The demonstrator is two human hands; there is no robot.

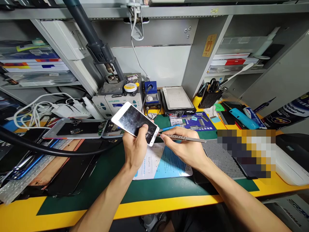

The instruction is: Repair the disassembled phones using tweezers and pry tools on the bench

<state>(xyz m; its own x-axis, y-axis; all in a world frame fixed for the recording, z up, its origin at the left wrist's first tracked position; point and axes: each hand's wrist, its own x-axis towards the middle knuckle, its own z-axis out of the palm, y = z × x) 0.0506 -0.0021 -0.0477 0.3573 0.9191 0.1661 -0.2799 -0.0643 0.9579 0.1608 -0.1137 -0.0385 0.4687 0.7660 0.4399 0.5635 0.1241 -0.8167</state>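
Observation:
My left hand (pixel 136 146) grips a white smartphone (pixel 132 120), thumb laid across its dark, smudged screen. The phone is tilted, its lower end turned toward my right hand (pixel 185 148). Between the fingers of that hand is a pair of metal tweezers (pixel 185 138), their tips at the phone's bottom edge; whether they touch it I cannot tell. Below both hands a white and blue printed sheet (pixel 164 164) lies on the green mat (pixel 108 183). A blue-handled tool (pixel 172 126) lies just behind my right hand.
At the back stand a grey rework station (pixel 118 103), a blue soldering iron stand (pixel 152 93) and a flat plate device (pixel 178 100). Opened phones (pixel 77 129) and a thick black cable (pixel 60 151) occupy the left. A black pen holder (pixel 210 96) and a dark spray can (pixel 287 111) stand right.

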